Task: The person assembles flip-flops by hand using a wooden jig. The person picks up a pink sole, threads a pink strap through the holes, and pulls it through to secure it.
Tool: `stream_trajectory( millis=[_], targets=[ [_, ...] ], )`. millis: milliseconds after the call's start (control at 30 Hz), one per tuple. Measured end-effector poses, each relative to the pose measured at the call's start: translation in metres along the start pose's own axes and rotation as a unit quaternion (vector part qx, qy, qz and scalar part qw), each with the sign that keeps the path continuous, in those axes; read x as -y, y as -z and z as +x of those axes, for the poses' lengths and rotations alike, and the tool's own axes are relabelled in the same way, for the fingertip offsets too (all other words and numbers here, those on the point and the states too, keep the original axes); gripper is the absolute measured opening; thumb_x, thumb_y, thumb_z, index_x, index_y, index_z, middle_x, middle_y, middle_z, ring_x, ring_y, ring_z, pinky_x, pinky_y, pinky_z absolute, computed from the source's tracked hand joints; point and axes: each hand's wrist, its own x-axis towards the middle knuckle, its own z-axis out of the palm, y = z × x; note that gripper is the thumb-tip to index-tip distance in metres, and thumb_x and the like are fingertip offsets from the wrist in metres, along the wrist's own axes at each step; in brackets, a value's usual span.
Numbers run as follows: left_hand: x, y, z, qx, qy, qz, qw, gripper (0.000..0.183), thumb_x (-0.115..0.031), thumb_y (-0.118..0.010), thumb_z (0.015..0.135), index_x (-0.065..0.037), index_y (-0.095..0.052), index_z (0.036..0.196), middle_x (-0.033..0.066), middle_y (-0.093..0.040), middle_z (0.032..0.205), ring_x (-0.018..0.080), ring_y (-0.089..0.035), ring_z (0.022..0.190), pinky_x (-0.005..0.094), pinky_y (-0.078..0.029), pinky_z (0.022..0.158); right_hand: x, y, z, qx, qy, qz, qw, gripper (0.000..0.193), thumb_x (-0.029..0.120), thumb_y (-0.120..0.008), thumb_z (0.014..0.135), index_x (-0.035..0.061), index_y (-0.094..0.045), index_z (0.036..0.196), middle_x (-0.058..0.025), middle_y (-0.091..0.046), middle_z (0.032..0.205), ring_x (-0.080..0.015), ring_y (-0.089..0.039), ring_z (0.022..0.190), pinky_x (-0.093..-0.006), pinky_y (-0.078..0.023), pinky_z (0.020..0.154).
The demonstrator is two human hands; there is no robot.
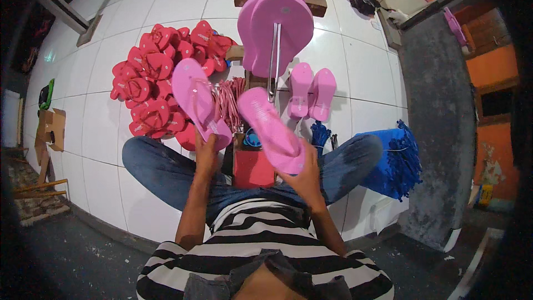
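My left hand [207, 154] is closed round the heel end of a pink flip-flop [190, 86], whose toe points up and away from me. Another pink flip-flop [261, 119] is in my right hand [305, 178], gripped at its lower right end, with its strap near my fingers. Its other end tilts toward the upper left, close to an upright metal prong [275, 50]. Large pink soles [258, 28] are stacked at that prong. Between my knees sits a red pad [253, 168], partly under the right-hand flip-flop.
A heap of red flip-flops [158, 66] lies left, beside a bundle of pink straps [230, 91]. Two pink soles [300, 83] rest right of the prong. Blue straps [402, 161] lie beyond my right knee. A wooden block [313, 1] stands behind; a grey ledge [433, 133] runs along the right.
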Motion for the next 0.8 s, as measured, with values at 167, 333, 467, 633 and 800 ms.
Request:
stream_trajectory(
  millis=[167, 333, 467, 633, 800],
  targets=[
    [0.003, 0.001, -0.003, 0.094, 0.020, 0.014, 0.995, 0.050, -0.014, -0.049, 0.088, -0.004, -0.036, 0.136, 0.0047, -0.054, 0.110, 0.0115, -0.054, 0.088, 0.0276, -0.046, 0.077, 0.027, -0.008, 0.005, 0.049, 0.024, -0.085, 0.995, 0.094, 0.027, -0.084, 0.059, 0.0023, -0.036, 0.135, -0.0198, -0.044, 0.125, -0.0366, -0.048, 0.115, -0.0414, -0.046, 0.091],
    [0.032, 0.009, -0.009, 0.150, -0.002, 0.076, 0.986, 0.058, -0.042, -0.042, 0.096, 0.001, -0.038, 0.135, 0.0089, -0.052, 0.122, 0.0158, -0.051, 0.105, 0.0303, -0.039, 0.093, 0.050, -0.017, 0.020, 0.063, -0.032, 0.066, 0.995, 0.095, 0.029, -0.085, 0.060, -0.0007, -0.034, 0.135, -0.0209, -0.042, 0.125, -0.0362, -0.048, 0.115, -0.0411, -0.043, 0.095],
    [0.026, -0.007, -0.021, 0.179, 0.005, 0.096, 0.979, 0.063, -0.050, -0.035, 0.097, 0.001, -0.041, 0.133, 0.0102, -0.052, 0.125, 0.0191, -0.048, 0.113, 0.0313, -0.034, 0.099, 0.057, -0.040, 0.024, 0.039, -0.033, 0.114, 0.992, 0.101, 0.029, -0.086, 0.059, -0.0018, -0.029, 0.136, -0.0225, -0.042, 0.123, -0.0397, -0.046, 0.113, -0.0447, -0.042, 0.095],
    [-0.004, -0.003, -0.023, 0.200, 0.033, 0.194, 0.960, 0.059, -0.049, -0.036, 0.097, 0.000, -0.044, 0.130, 0.0067, -0.057, 0.110, 0.0149, -0.052, 0.095, 0.0297, -0.042, 0.085, 0.058, -0.055, 0.039, 0.011, -0.039, 0.132, 0.990, 0.105, 0.027, -0.087, 0.056, -0.0020, -0.027, 0.137, -0.0228, -0.041, 0.123, -0.0390, -0.045, 0.113, -0.0443, -0.039, 0.097],
    [-0.018, -0.016, -0.031, 0.201, -0.045, 0.252, 0.946, 0.054, -0.045, -0.042, 0.096, -0.001, -0.048, 0.126, 0.0039, -0.059, 0.102, 0.0113, -0.053, 0.090, 0.0272, -0.044, 0.080, 0.057, -0.081, 0.028, -0.011, -0.066, 0.181, 0.981, 0.102, 0.023, -0.086, 0.058, -0.0003, -0.028, 0.138, -0.0221, -0.042, 0.121, -0.0372, -0.044, 0.116, -0.0432, -0.038, 0.097]
  ],
)
